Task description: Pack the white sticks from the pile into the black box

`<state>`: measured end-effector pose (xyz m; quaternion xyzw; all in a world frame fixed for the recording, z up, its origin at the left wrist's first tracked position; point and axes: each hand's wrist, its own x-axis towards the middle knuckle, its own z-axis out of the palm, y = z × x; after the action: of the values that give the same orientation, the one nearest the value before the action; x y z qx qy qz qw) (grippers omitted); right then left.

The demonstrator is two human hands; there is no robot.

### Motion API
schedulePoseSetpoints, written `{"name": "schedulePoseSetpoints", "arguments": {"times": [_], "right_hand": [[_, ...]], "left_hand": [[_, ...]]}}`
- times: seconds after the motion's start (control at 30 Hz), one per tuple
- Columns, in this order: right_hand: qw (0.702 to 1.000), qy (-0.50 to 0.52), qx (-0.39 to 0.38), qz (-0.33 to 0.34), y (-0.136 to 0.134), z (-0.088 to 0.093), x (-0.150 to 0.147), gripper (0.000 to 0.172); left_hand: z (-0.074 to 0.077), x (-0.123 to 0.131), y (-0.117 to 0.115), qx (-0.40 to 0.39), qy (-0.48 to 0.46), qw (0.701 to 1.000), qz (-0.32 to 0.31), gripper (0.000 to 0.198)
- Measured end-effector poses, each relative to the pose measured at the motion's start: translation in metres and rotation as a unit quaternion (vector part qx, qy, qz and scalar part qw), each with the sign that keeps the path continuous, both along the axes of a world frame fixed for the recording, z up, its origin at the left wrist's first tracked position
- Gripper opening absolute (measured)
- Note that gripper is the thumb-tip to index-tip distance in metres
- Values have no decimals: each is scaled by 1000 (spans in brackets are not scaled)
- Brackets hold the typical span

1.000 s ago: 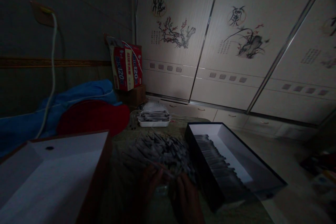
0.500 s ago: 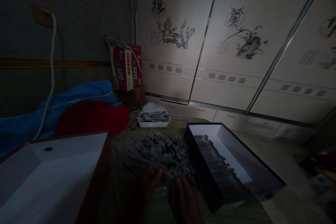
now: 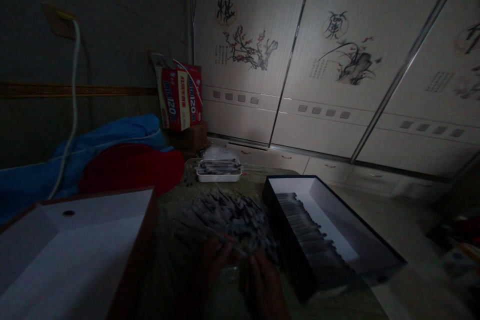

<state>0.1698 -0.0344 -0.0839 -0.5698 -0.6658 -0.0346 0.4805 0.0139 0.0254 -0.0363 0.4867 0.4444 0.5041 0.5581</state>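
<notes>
The scene is very dark. My left hand (image 3: 213, 260) and my right hand (image 3: 264, 282) are close together at the near edge of a heap of small grey packets (image 3: 228, 217) on the table. Their fingers curl around a thin packet (image 3: 234, 249) held between them. To the right lies a long black box (image 3: 375, 255) with a white inside, and a row of packets (image 3: 305, 232) stands along its left side.
An open brown box with a white inside (image 3: 75, 250) lies at the left. A small white tray of packets (image 3: 219, 169) sits at the back. Behind are a red round thing (image 3: 131, 165), blue cloth (image 3: 93, 145), a red carton (image 3: 180, 95) and a painted wardrobe (image 3: 330, 60).
The hands have stayed at the near edge of the heap with only slight finger movement. The view has shifted a little.
</notes>
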Motion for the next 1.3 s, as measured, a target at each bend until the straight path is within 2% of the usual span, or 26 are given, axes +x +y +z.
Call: {"name": "schedulePoseSetpoints", "arguments": {"times": [0.1, 0.23, 0.27, 0.37, 0.43, 0.53, 0.6, 0.7, 0.8, 0.87, 1.03, 1.2, 1.23, 1.3], "right_hand": [[1000, -1, -5, 6, -2, -1, -2, 33], [996, 54, -49, -58, -3, 7, -13, 39], [995, 58, -52, -55, -2, 10, -16, 41], [996, 49, -61, 34, -1, 19, -20, 39], [993, 69, -80, 53, 0, 22, -18, 36], [986, 139, -90, -27, 1, 20, -11, 44], [979, 172, -86, -72, 2, 16, -4, 50], [969, 200, -89, -116, 4, 11, 6, 55], [961, 216, -101, -141, 7, 11, 10, 57], [960, 218, -106, -141, 9, 12, 9, 57], [960, 208, -99, -156, 9, 15, 3, 56], [976, 166, -52, -134, 7, 9, 3, 54], [978, 162, -44, -125, 6, 8, 3, 53], [982, 154, -29, -103, 5, 8, 2, 52]], "left_hand": [[-1, -2, 1, 20, 54, 998, 8, 34], [-1, -2, 1, 44, 89, 995, 4, 28], [-1, 0, -1, 53, 96, 994, -7, 24], [0, 7, -7, 51, 83, 994, -47, 21], [4, 11, -11, 35, 72, 996, -27, 27], [18, 13, -15, 64, 157, 985, 16, 24], [30, 13, -12, 125, 262, 957, 4, 17], [41, 15, 1, 219, 400, 890, 5, 18], [40, 23, 21, 298, 528, 795, 23, 25], [33, 29, 32, 309, 544, 780, 17, 28], [20, 41, 47, 305, 539, 785, 29, 26], [30, 35, 49, 294, 501, 812, 53, 22], [33, 32, 47, 288, 483, 825, 62, 24], [38, 22, 39, 245, 409, 876, 76, 32]]}}
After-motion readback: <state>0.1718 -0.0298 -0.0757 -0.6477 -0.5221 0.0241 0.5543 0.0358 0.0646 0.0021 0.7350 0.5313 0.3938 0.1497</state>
